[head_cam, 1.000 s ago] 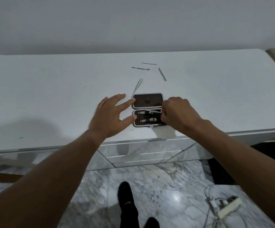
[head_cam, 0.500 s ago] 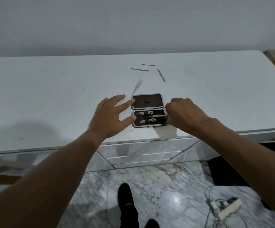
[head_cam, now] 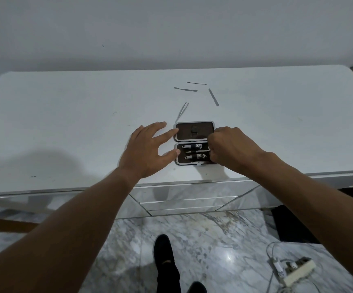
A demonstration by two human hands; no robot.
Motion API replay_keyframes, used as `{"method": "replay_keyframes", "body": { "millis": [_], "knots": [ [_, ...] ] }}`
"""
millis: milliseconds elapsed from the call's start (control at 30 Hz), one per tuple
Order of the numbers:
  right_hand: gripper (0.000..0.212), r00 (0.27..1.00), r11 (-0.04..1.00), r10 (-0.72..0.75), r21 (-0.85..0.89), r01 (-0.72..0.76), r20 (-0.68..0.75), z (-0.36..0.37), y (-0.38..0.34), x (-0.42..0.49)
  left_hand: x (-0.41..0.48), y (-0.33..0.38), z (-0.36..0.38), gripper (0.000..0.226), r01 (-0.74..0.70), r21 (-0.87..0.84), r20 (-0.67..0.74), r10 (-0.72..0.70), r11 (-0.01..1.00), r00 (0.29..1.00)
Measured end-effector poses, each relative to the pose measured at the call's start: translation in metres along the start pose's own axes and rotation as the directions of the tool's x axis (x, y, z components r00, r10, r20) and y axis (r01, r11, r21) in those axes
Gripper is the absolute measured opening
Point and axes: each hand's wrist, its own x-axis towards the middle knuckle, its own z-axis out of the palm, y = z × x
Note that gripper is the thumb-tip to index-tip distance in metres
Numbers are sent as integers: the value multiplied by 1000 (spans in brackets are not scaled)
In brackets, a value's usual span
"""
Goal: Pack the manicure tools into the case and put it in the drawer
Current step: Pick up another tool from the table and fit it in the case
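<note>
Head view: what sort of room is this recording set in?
Probably a room in a home, perhaps a bedroom: a white dresser top with mirrored drawers against a plain wall, a marble-patterned floor, and a power strip lying on it.

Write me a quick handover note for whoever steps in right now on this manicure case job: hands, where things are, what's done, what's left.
Left hand: open, fingers spread, fingertips at the case's left edge, steadying it.
Right hand: closed at the case's right side, seating a thin tool in the lower half.
Case: open flat near the dresser top's front edge; two clippers already in.
Left: tweezers and three thin tools loose behind the case. Pack those, close the case, put it in a drawer.
</note>
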Motion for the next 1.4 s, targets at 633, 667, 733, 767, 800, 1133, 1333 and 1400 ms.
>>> {"method": "replay_keyframes", "body": {
  "millis": [633, 667, 733, 767, 800, 1133, 1333, 1400],
  "knots": [
    [17, 999, 995, -36, 95, 37, -13, 8, -4, 8, 0, 0, 0, 58, -1, 9, -6, 1, 1000, 1000],
    [17, 999, 995, -33, 98, 34, -16, 7, -5, 8, 0, 0, 0, 58, -2, 10, -6, 2, 1000, 1000],
    [18, 999, 994, -29, 103, 31, -21, 6, -4, 7, 0, 0, 0, 58, -4, 10, -4, 4, 1000, 1000],
    [18, 999, 994, -28, 103, 30, -20, 6, -4, 7, 0, 0, 0, 59, -5, 8, -4, 5, 1000, 1000],
    [18, 999, 994, -26, 102, 28, -18, 6, -4, 6, 0, 0, 1, 59, -4, 5, -4, 4, 1000, 1000],
    [18, 1000, 993, -2, 118, -1, 26, 5, -2, 10, -1, 1, 0, 58, 1, -18, -2, -1, 1000, 1000],
    [9, 992, 982, 28, 182, -50, 125, -7, -3, 18, -1, 3, -3, 60, 23, -9, 28, -23, 1000, 999],
    [10, 989, 977, 34, 205, -64, 146, -13, -3, 25, -1, 4, -4, 60, 25, -11, 33, -25, 1000, 999]
  ]
}}
